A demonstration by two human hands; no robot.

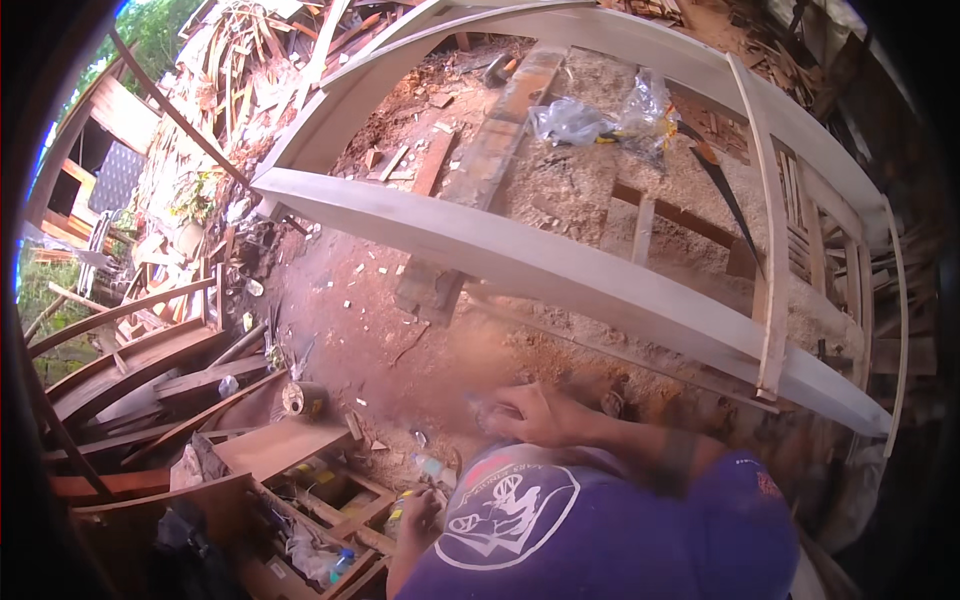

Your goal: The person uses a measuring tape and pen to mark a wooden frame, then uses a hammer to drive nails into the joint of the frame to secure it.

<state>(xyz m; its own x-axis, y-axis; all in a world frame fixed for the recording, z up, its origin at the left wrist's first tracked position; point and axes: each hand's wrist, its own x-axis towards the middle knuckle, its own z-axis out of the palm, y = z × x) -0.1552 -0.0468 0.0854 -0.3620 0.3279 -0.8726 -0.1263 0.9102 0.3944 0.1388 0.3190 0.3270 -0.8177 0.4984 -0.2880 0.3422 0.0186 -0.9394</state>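
Observation:
My right hand (535, 412) reaches across my purple shirt, just above the sawdust-covered ground. It is blurred, with curled fingers, and a pale smear at the fingertips may be a small thing I cannot make out. My left hand (420, 508) is low at my left side, over an open wooden box (345, 500) of clutter. Its fingers wrap a small yellow-green container (397, 518). In front of me a long curved pale wooden beam (520, 262) runs from the left to the right, part of a large arched frame (640, 45).
A clear plastic bag (600, 120) and a handsaw (725, 195) lie on the planks inside the frame. Dark curved boards (130, 350) are stacked at left, beside a tin can (300, 398). Scrap wood (250, 50) is piled at the back. A small bottle (342, 562) lies in the box.

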